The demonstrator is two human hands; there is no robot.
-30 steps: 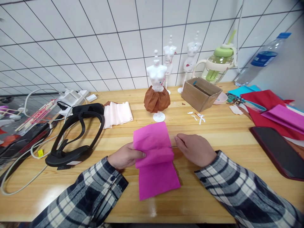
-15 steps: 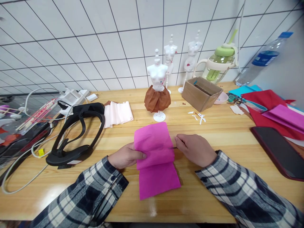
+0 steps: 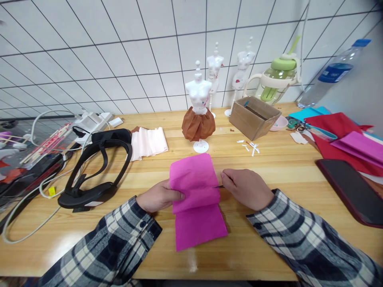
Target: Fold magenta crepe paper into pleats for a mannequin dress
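Observation:
Folded magenta paper hangs over the middle of the wooden table. My left hand pinches its left edge, thumb on top and fingers behind. My right hand is closed at the paper's right edge round a thin dark tool, perhaps scissors, whose tip lies on the paper; its handle is hidden in the fist. Behind the paper stands a small white mannequin wearing a puffy brown skirt.
Two more mannequins, a cardboard box and a green-lidded bottle are at the back. Left are a black headset strap, cables and pale cloth. A phone and coloured sheets lie right.

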